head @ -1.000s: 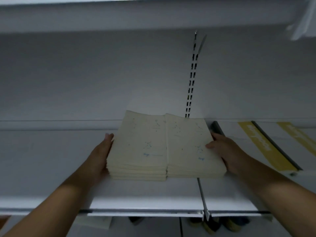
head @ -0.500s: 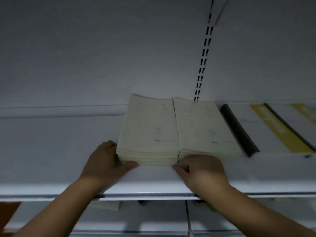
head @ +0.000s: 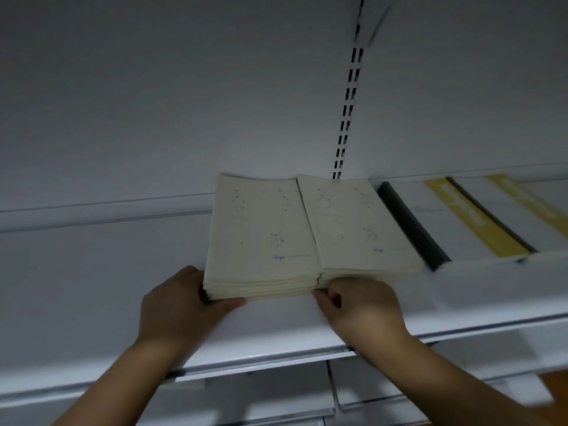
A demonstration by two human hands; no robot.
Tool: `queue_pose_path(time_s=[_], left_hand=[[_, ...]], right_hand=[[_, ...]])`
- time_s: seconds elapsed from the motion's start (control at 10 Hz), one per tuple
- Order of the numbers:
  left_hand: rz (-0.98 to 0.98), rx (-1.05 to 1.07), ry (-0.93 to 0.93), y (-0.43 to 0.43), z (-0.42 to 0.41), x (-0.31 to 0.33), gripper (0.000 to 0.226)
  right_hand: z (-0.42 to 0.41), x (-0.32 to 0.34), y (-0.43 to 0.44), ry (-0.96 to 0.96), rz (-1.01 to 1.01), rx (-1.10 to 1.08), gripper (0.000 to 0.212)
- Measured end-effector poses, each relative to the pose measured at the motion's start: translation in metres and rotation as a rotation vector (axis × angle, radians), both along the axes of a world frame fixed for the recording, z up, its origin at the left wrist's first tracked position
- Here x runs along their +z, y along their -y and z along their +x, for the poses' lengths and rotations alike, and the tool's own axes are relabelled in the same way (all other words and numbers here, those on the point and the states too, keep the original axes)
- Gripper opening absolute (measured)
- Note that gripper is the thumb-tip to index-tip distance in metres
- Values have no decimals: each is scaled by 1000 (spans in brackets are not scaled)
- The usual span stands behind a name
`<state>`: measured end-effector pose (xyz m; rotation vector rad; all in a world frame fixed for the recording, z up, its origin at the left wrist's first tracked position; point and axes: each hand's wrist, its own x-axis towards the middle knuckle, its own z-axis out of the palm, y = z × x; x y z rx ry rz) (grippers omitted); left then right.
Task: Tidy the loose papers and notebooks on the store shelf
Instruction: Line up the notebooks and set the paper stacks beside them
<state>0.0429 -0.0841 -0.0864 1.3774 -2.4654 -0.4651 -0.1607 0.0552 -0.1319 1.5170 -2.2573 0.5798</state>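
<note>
Two stacks of cream notebooks lie side by side on the white shelf (head: 92, 287), the left stack (head: 261, 235) touching the right stack (head: 359, 226). Faint blue drawings mark their covers. My left hand (head: 181, 305) holds the front left corner of the left stack, thumb lying along its front edge. My right hand (head: 359, 305) sits at the front edge of the right stack near the seam, fingers curled against the notebook edges.
To the right lie a black-spined book (head: 412, 226) and white books with yellow bands (head: 473, 216). A slotted upright (head: 347, 109) runs up the back wall. The shelf's front lip (head: 276, 361) is below my wrists, with lower shelves underneath.
Both hands slid from the outer sides of the stacks to their front edge a second ago. Over the last half second they have stayed there, and the view has shifted slightly.
</note>
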Motion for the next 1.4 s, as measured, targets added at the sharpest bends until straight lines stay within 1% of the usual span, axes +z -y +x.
queue_pose_path(time_s=[0.1,0.2,0.3,0.4,0.5,0.6,0.7,0.8,0.9,1.0,1.1,1.2,1.3,1.4], left_hand=[[57,14,-49,1,2,1,27],[140,68,-96,1,0,7,29],[221,53,-49,3,-5,15,25],[315,-44,1,10,-2,20,20],[840,-167,-416,17,4,36,33],[1115,-26,-780,22,-17,44,46],[1104,182,-853,24,-43,50,34],[1076,308,-840,27,-51,51,29],[1060,350,-828,30,-52,47,32],[1032,378,-837,30,-54,44,36],[997,406,-824,30,-57,44,37],[991,404,-784,28,-58,48,35],[980,413,-805,26,-60,49,34],[923,446,-843,23,-62,50,33]], right_hand=[[1,0,-2,18,11,-15,45],[1,4,0,66,64,-73,47],[2,25,-1,218,265,-11,46],[-11,66,-17,670,200,86,31],[-64,92,-19,768,-243,-90,15],[-109,102,-5,1274,-156,-197,35],[-127,94,9,1465,-82,-140,5],[-120,84,15,1483,1,-57,19],[-115,75,14,1363,4,-87,32],[-119,71,12,1433,-55,-71,35],[-120,68,13,1474,-74,-47,37],[-123,64,15,1477,-81,-69,40],[-124,63,15,1512,-89,-41,40],[-124,63,13,1577,-125,-37,35]])
